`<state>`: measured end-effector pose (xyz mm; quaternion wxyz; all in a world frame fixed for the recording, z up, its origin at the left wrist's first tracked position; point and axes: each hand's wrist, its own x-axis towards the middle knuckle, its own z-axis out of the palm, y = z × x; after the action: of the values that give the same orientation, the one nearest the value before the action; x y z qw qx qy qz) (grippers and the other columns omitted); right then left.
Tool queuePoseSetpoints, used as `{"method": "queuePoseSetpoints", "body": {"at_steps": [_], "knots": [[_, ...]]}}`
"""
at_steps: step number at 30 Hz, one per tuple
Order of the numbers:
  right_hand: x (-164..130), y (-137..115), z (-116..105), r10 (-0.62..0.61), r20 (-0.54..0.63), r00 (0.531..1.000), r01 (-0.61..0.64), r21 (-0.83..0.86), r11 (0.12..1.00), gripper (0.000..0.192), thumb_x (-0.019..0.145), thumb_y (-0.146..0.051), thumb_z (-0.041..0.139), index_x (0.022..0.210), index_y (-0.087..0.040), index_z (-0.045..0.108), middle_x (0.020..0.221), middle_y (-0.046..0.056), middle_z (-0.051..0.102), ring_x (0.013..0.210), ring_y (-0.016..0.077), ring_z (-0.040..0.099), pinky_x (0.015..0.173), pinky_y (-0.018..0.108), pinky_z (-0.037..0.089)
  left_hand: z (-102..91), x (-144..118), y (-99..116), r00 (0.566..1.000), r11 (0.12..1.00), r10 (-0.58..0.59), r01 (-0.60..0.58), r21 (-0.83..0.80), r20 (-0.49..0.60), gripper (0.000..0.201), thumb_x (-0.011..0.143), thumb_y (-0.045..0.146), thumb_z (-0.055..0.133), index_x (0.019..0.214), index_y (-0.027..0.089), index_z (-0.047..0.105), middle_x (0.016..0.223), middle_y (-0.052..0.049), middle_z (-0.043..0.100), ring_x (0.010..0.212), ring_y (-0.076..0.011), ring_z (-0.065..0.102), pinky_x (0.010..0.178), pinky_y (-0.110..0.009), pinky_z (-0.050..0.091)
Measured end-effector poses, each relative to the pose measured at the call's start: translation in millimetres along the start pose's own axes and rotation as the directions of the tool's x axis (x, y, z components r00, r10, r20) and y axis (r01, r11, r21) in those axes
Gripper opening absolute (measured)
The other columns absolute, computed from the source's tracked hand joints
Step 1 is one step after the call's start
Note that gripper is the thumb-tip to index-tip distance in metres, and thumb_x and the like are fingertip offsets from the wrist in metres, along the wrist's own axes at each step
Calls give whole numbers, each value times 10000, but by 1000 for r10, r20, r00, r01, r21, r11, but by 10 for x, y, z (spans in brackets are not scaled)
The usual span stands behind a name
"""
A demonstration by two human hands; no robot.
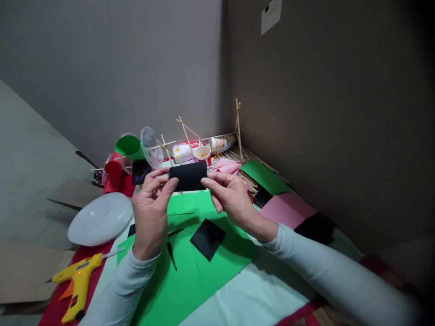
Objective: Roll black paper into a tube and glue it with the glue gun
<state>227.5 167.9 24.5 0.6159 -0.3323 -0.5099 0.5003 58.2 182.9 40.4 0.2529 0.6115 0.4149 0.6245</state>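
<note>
As held, black roll (pixel 188 176) between fingertips (pixel 171 183)

Glue gun (pixel 77 280) sits far left with the plate (pixel 100 218) just behind it, paper sheet (pixel 200 267) in the middle under a small square (pixel 207 238), cups (pixel 202 154) and sticks (pixel 238 122) at the back.

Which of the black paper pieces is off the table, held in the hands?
The black rectangular paper piece, pinched between left hand and right hand. The black paper square lies flat on the green sheet.
</note>
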Motion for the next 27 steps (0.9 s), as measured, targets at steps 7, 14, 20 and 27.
{"method": "queuePoseSetpoints", "body": {"at_steps": [7,14,20,27], "knots": [[38,-63,-61,13,-28,1000,-12,26,1000,322,836,-452,749,730,-169,638,340,-108,444,304,38,331,379,182,217,-29,25,55,999,999,38,-37,-20,23,53,792,272,804,765,230,787,1031,-33,689,1030,-170,624,821,-255,464],[90,-210,-164,-13,13,1000,14,-69,998,309,791,-440,797,757,-151,694,369,-88,501,299,44,394,368,171,284,-46,74,71,994,991,-71,80,-107,78,50,776,253,796,760,206,790,941,-31,682,965,-164,610,803,-247,463],[41,-243,-187,-159,45,986,165,-320,933,252,885,-382,723,936,-136,746,440,-40,606,348,105,552,364,197,353,-40,87,177,881,831,-391,462,-309,266,238,682,281,881,713,131,699,532,66,470,431,-30,390,406,-170,256],[-24,-272,-234,-601,422,679,704,-606,370,146,968,-65,570,993,-130,697,819,57,789,658,132,752,603,222,557,12,88,124,779,607,-478,627,-488,406,430,560,227,978,768,142,611,538,115,490,336,12,357,343,-130,271]]}}
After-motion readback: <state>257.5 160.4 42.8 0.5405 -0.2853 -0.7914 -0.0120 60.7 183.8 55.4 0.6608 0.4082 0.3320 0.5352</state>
